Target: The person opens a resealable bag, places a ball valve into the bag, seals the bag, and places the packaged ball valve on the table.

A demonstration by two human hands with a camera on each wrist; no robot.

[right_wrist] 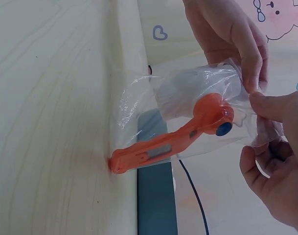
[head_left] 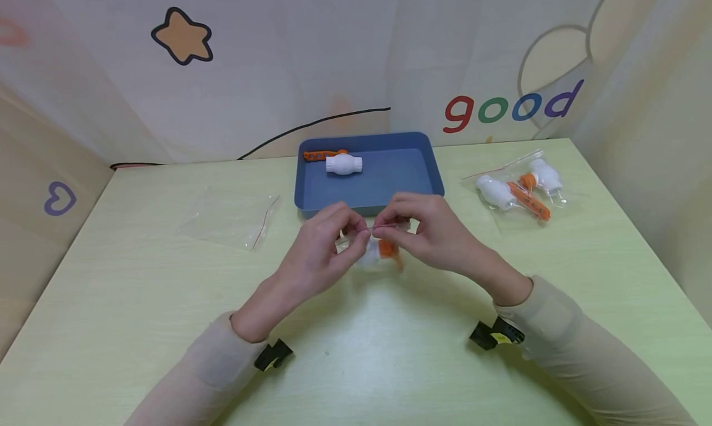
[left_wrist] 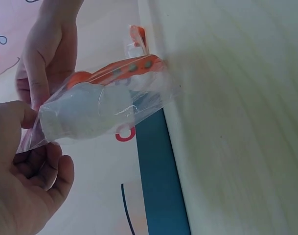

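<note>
Between both hands hangs a clear zip bag (left_wrist: 161, 98), held up by its top edge over the table near the tray's front side. My left hand (head_left: 319, 247) pinches that edge between thumb and fingers. Close beside it, my right hand (head_left: 436, 234) pinches the same edge, the two thumbs almost meeting. Inside the bag are a white rounded plastic pipe fitting (left_wrist: 82, 112) and an orange handle (right_wrist: 163, 144) with a round head and a slotted arm. In the head view the hands partly hide the bag and its contents.
Behind the hands stands a blue tray (head_left: 389, 172) with a white fitting (head_left: 343, 164) and an orange handle (head_left: 317, 156) in it. A flat clear bag (head_left: 230, 219) lies to the left. At right, bagged white fittings (head_left: 495, 192) lie with orange handles (head_left: 531, 202).
</note>
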